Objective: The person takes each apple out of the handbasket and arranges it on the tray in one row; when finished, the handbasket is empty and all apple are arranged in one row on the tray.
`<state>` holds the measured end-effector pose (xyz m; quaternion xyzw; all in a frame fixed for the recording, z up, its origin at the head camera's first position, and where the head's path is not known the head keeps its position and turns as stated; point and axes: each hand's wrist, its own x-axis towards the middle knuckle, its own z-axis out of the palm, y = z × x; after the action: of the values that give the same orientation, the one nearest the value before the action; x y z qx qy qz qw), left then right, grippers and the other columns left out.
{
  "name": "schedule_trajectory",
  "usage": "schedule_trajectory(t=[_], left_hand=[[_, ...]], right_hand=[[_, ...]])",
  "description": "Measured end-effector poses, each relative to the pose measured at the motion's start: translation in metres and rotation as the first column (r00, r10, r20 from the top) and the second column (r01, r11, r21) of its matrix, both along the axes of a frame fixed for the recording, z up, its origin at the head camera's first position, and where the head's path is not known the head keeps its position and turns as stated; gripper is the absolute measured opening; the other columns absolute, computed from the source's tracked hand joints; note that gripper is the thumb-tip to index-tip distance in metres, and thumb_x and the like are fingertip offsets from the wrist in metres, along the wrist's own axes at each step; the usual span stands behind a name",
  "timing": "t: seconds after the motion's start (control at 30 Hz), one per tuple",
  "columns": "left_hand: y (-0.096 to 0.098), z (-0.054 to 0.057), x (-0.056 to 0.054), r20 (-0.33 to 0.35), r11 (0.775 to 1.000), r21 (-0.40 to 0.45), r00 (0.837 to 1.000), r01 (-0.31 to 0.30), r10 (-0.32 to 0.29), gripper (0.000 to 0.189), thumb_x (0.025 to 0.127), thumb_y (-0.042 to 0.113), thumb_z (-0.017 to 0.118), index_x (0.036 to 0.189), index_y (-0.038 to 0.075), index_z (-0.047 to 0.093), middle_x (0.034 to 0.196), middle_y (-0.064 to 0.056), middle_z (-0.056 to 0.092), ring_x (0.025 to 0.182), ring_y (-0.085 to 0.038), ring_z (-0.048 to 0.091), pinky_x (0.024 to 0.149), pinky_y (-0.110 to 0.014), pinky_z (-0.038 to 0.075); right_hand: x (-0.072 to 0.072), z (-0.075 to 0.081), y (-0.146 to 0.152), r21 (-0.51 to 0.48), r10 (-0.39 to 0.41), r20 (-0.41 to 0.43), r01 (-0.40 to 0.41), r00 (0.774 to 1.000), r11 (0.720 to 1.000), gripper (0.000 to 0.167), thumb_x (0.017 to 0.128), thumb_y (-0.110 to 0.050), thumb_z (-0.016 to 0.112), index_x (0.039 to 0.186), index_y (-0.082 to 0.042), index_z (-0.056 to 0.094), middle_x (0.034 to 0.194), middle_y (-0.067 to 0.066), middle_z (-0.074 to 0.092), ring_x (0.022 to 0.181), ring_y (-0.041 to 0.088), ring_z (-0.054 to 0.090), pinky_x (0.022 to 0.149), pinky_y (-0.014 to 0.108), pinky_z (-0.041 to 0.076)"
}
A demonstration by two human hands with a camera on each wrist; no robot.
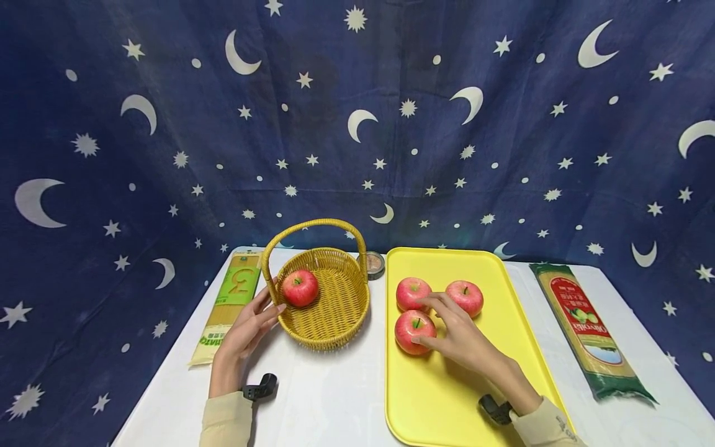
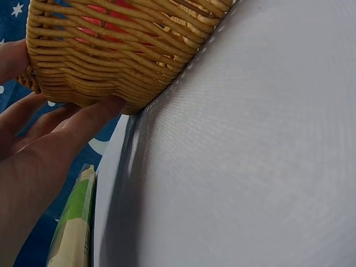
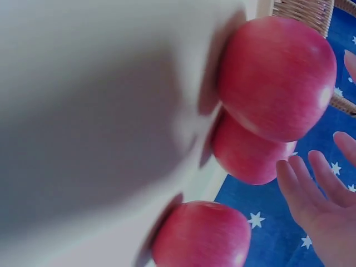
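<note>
One round red apple inside one golden woven-wicker basket, left hand spread against it! One yellow rectangular tray: three more apples, two beside its left edge, right hand above, fingers apart!

red-labelled packet: seemingly "Olivoila" | green-labelled packet: "3"-shaped sign | smaller print: too small to read

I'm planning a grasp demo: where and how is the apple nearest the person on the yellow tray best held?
Grip the nearest apple across its widest part, probably from above and the right. It is round, stem up; another apple sits close on its far side and the rim of the yellow tray on its left, while its right side looks freer.
</note>
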<state>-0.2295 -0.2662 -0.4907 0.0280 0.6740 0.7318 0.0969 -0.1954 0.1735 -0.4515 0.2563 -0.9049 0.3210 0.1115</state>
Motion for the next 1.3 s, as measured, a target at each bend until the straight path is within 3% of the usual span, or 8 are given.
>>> schedule_trajectory(t=[0.2, 0.4, 0.6, 0.83, 1.03, 1.3], left_hand=[[0.001, -0.001, -0.001, 0.001, 1.0, 0.008, 1.0, -0.003, 0.003, 0.079, 0.101, 0.011, 0.063, 0.166, 0.016, 0.019, 0.171, -0.009, 0.02, 0.137, -0.009, 0.048, 0.11, -0.027, 0.047], [-0.001, 0.0, 0.0, -0.001, 1.0, -0.005, 1.0, 0.005, -0.005, 0.079, 0.102, 0.012, 0.063, 0.166, 0.017, 0.019, 0.172, -0.008, 0.019, 0.136, -0.007, 0.049, 0.109, -0.028, 0.047], [-0.002, 0.0, 0.001, -0.001, 1.0, -0.015, 1.0, 0.002, -0.002, 0.079, 0.102, 0.012, 0.062, 0.166, 0.017, 0.018, 0.172, -0.008, 0.018, 0.139, -0.009, 0.046, 0.107, -0.023, 0.048], [0.0, -0.001, 0.0, -0.011, 1.0, -0.016, 1.0, 0.012, -0.012, 0.078, 0.102, 0.011, 0.061, 0.166, 0.015, 0.017, 0.172, -0.01, 0.018, 0.143, -0.015, 0.043, 0.108, -0.024, 0.048], [-0.001, -0.001, -0.001, -0.007, 1.0, -0.018, 1.0, 0.002, -0.002, 0.079, 0.102, 0.011, 0.062, 0.166, 0.015, 0.017, 0.172, -0.009, 0.018, 0.141, -0.013, 0.046, 0.112, -0.031, 0.045], [-0.001, -0.002, -0.002, -0.011, 1.0, -0.001, 1.0, 0.006, -0.006, 0.079, 0.101, 0.011, 0.063, 0.166, 0.015, 0.018, 0.171, -0.009, 0.019, 0.144, -0.018, 0.043, 0.114, -0.036, 0.043]], right_hand=[[-0.007, 0.011, -0.011, -0.04, 0.022, 0.025, -0.021, 0.999, 0.999, 0.065, 0.079, -0.021, 0.09, 0.137, -0.011, 0.062, 0.134, 0.005, 0.062, 0.122, 0.028, 0.062, 0.103, 0.052, 0.055], [-0.016, 0.025, -0.035, -0.165, 0.082, 0.126, -0.06, 0.989, 0.985, 0.061, 0.081, -0.024, 0.089, 0.135, -0.012, 0.063, 0.138, 0.009, 0.06, 0.117, 0.032, 0.064, 0.092, 0.047, 0.061], [-0.029, 0.033, -0.059, -0.154, 0.126, 0.108, -0.108, 0.986, 0.982, 0.056, 0.084, -0.029, 0.086, 0.134, -0.016, 0.064, 0.13, 0.004, 0.065, 0.114, 0.029, 0.065, 0.104, 0.054, 0.051], [-0.044, 0.037, -0.08, -0.28, 0.236, 0.234, -0.167, 0.943, 0.945, 0.057, 0.087, -0.025, 0.084, 0.136, -0.007, 0.062, 0.134, 0.015, 0.062, 0.117, 0.037, 0.065, 0.1, 0.051, 0.057], [-0.055, 0.041, -0.096, -0.257, 0.243, 0.295, -0.168, 0.924, 0.952, 0.059, 0.086, -0.028, 0.084, 0.137, -0.009, 0.063, 0.133, 0.007, 0.063, 0.12, 0.032, 0.063, 0.101, 0.044, 0.057], [-0.07, 0.043, -0.116, -0.271, 0.284, 0.34, -0.196, 0.897, 0.943, 0.057, 0.087, -0.025, 0.083, 0.137, -0.009, 0.062, 0.136, 0.012, 0.062, 0.123, 0.033, 0.062, 0.102, 0.046, 0.056]])
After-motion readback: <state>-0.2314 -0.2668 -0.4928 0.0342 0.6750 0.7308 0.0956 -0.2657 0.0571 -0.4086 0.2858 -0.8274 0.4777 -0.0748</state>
